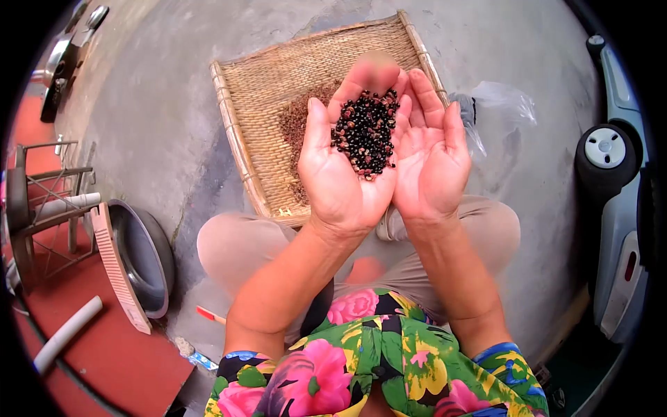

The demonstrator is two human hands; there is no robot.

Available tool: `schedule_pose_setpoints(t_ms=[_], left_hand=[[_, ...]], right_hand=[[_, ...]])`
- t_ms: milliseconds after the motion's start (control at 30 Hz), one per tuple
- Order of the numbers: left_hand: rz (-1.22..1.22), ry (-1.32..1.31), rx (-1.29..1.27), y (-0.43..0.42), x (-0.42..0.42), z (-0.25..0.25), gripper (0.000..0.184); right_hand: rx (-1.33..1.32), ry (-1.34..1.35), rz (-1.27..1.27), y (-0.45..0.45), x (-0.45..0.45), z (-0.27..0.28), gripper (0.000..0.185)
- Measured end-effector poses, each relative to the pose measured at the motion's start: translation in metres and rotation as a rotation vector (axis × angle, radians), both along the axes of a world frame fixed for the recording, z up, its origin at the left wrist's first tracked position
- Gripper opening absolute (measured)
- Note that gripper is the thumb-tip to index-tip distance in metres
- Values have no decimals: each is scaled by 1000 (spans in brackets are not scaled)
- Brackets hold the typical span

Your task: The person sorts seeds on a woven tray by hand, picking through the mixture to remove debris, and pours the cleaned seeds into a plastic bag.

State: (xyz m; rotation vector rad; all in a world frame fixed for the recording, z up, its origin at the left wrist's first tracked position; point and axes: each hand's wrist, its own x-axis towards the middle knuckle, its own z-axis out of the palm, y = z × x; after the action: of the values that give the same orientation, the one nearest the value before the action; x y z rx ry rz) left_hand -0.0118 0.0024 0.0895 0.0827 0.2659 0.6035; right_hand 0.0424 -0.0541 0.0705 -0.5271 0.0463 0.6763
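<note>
Both hands are raised palm up, side by side and touching, above a woven basket tray point(250, 118). My left hand point(347, 163) is cupped under a heap of shiny black seeds point(365, 132) mixed with reddish husks. Against its right edge lies my right hand point(432, 156), its palm bare and its fingers stretched out, with a few seeds at the border between the two. Reddish-brown husks point(295, 128) are spread on the tray behind and below the hands.
On the left are a dark basin point(142, 257), a ribbed washboard point(118, 267), a metal-framed stand point(52, 187) and a grey pipe point(67, 333). A clear plastic bag point(504, 104) lies right of the tray. A wheeled grey-blue object point(622, 236) stands far right.
</note>
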Motion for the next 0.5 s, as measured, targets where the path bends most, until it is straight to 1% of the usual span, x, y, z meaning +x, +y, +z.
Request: schedule_pose_setpoints(t_ms=[33, 67, 133, 167, 200, 267, 300, 333, 400, 433, 467, 500], left_hand=[[31, 16, 14, -5, -2, -2, 55], [12, 28, 11, -9, -2, -3, 55], [104, 77, 124, -13, -1, 0, 58], [100, 61, 131, -16, 0, 0, 62], [89, 66, 136, -18, 0, -2, 62], [135, 43, 340, -24, 1, -6, 67], [142, 64, 407, -26, 0, -6, 71], [137, 63, 410, -26, 0, -8, 71], [163, 69, 647, -28, -1, -13, 74], [169, 122, 727, -29, -3, -12, 78], [165, 123, 727, -29, -3, -13, 78], [172, 149, 830, -29, -4, -15, 81]], right_hand=[[2, 19, -14, 0, -3, -3, 49], [53, 26, -18, -2, -3, -6, 50], [105, 38, -37, -6, -5, -11, 50], [154, 16, -2, -7, -6, -12, 50], [204, -6, 32, -7, -7, -13, 50], [193, -16, 19, -6, -6, -14, 49], [179, -27, 15, -6, -5, -14, 49], [164, -34, 11, -5, -6, -13, 48], [119, 25, -8, -7, -7, -13, 46], [196, 79, 39, -8, -7, -15, 45], [274, 130, 89, -9, -7, -17, 44], [190, 158, 96, -8, -6, -15, 44]])
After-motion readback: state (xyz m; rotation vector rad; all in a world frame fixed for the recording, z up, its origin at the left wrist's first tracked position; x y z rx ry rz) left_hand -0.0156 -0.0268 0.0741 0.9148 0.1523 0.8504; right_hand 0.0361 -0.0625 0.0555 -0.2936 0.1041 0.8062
